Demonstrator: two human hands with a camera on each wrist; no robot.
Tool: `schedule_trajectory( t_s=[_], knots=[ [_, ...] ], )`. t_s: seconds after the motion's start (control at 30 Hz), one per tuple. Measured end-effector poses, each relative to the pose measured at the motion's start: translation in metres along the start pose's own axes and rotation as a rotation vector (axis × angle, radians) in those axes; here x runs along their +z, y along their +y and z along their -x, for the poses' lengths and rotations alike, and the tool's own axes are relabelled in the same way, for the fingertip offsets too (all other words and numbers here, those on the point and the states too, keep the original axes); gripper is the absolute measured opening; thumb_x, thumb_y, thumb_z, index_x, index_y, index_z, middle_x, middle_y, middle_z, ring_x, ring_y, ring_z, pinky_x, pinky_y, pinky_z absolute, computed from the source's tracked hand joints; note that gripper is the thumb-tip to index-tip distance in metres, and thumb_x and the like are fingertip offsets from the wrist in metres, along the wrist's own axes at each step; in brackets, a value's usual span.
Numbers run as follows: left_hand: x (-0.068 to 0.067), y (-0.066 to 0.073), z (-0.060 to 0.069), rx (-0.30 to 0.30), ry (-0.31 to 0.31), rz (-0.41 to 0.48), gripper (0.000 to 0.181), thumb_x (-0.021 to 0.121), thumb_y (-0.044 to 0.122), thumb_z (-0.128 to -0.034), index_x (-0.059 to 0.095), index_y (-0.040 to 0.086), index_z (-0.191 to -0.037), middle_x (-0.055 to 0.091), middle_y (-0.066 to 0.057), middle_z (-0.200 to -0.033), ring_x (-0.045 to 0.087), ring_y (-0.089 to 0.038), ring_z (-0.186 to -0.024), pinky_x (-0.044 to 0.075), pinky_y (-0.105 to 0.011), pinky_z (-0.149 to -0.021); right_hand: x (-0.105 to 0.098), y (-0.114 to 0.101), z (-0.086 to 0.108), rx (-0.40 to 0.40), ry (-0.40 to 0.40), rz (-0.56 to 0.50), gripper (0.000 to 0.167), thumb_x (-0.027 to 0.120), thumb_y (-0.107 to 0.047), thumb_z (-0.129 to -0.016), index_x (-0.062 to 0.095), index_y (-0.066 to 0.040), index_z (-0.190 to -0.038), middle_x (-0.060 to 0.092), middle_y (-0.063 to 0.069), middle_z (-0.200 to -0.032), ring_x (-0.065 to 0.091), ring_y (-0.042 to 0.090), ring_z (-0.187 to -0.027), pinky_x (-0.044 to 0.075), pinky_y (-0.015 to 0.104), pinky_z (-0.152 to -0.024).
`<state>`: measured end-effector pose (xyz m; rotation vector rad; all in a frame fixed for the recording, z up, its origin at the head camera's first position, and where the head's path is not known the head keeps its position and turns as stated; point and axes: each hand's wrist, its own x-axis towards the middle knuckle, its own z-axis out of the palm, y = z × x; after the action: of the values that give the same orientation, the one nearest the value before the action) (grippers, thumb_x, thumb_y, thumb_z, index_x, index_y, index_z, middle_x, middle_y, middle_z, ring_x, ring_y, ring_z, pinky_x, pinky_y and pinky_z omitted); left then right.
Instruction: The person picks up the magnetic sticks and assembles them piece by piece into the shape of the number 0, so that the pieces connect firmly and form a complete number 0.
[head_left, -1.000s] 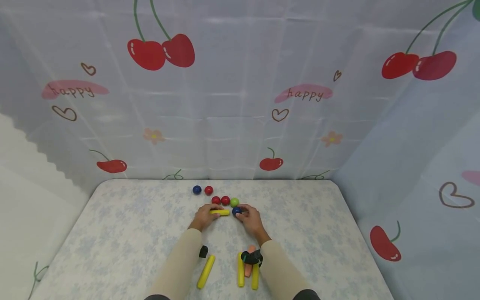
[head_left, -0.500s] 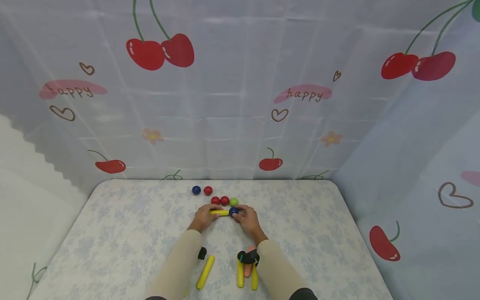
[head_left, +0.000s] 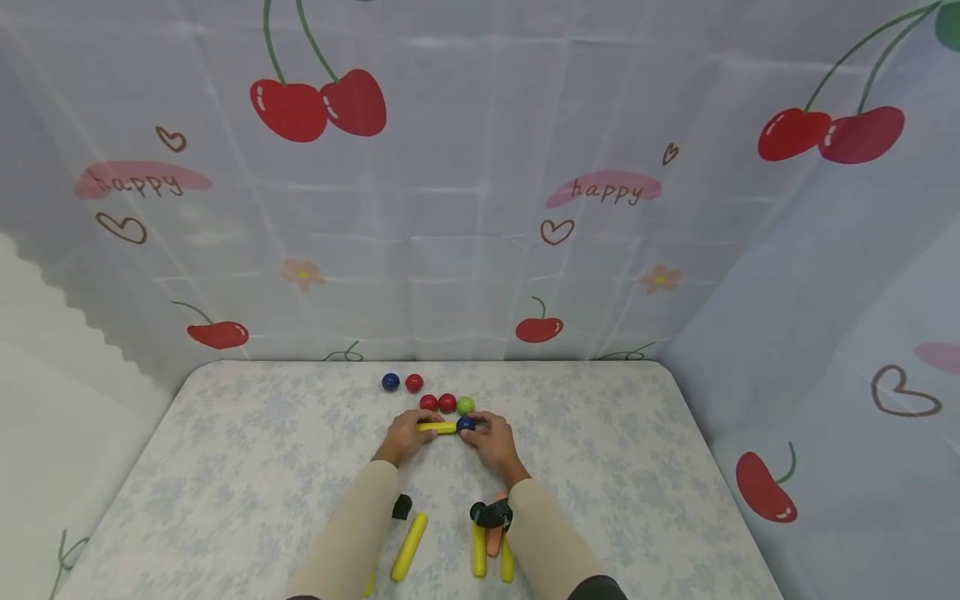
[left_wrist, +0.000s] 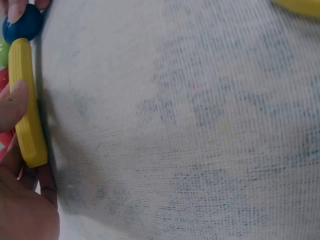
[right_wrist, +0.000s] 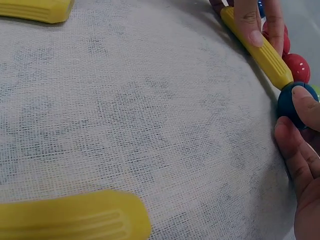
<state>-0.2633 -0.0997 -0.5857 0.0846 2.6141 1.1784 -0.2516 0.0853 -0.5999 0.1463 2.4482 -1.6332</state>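
Observation:
My left hand [head_left: 405, 435] grips a ridged yellow stick [left_wrist: 27, 110] between thumb and fingers, and it lies crosswise near the table's middle. My right hand [head_left: 493, 440] pinches a dark blue ball [right_wrist: 291, 106] with thumb and fingertips. The ball touches the right end of the yellow stick; whether the two are joined I cannot tell. Just beyond the hands are two red balls [head_left: 447, 403] and a green ball [head_left: 466, 406] in a row. In the right wrist view, a red ball [right_wrist: 298, 68] shows behind the stick.
Farther back lie another blue ball [head_left: 391, 382] and a red ball [head_left: 414, 383]. Nearer me, a yellow stick [head_left: 409, 547] lies between the forearms. By the right forearm are two yellow sticks [head_left: 479, 550] and an orange piece [head_left: 493, 540], partly covered by the wrist camera.
My right hand has moved left with the blue ball, closing the gap to the yellow stick's end. The left hand keeps its hold on the stick in nearly the same place.

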Motion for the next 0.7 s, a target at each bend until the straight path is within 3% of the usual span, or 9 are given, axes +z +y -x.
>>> schedule_trajectory(
  t_s=[0.17, 0.3, 0.5, 0.7],
  knots=[
    [-0.005, -0.003, 0.003, 0.039, 0.034, 0.024, 0.018, 0.070, 0.009, -0.0878, 0.069, 0.008, -0.106, 0.067, -0.008, -0.108, 0.059, -0.027, -0.104, 0.043, -0.046, -0.096, 0.000, -0.001, 0.000, -0.003, 0.008, -0.007, 0.036, 0.071, -0.010, -0.087, 0.063, -0.002, -0.122, 0.064, 0.012, -0.116, 0.063, 0.012, -0.076, 0.051, 0.028, -0.065],
    [-0.015, -0.004, 0.002, -0.012, 0.041, 0.028, 0.019, 0.069, 0.014, -0.0889, 0.068, 0.007, -0.106, 0.067, -0.006, -0.104, 0.061, -0.024, -0.099, 0.048, -0.043, -0.089, 0.001, 0.001, 0.000, 0.012, 0.020, -0.014, 0.036, 0.071, -0.010, -0.087, 0.063, -0.003, -0.122, 0.065, 0.010, -0.114, 0.063, 0.011, -0.077, 0.051, 0.029, -0.065],
    [-0.047, -0.010, -0.005, -0.108, 0.103, -0.077, 0.026, 0.069, 0.022, -0.0897, 0.066, 0.007, -0.111, 0.065, -0.010, -0.102, 0.059, -0.025, -0.092, 0.050, -0.041, -0.081, 0.004, 0.004, -0.002, 0.030, 0.024, -0.028, 0.036, 0.072, -0.010, -0.086, 0.064, -0.004, -0.121, 0.066, 0.009, -0.110, 0.062, 0.012, -0.076, 0.050, 0.028, -0.064],
    [-0.074, -0.011, -0.017, -0.118, 0.166, -0.190, 0.041, 0.068, 0.024, -0.0900, 0.056, 0.006, -0.125, 0.059, -0.017, -0.110, 0.055, -0.031, -0.098, 0.046, -0.046, -0.083, 0.005, 0.005, -0.002, 0.023, 0.039, -0.016, 0.036, 0.073, -0.010, -0.086, 0.064, -0.005, -0.121, 0.065, 0.008, -0.111, 0.062, 0.011, -0.075, 0.050, 0.028, -0.063]
  ],
)
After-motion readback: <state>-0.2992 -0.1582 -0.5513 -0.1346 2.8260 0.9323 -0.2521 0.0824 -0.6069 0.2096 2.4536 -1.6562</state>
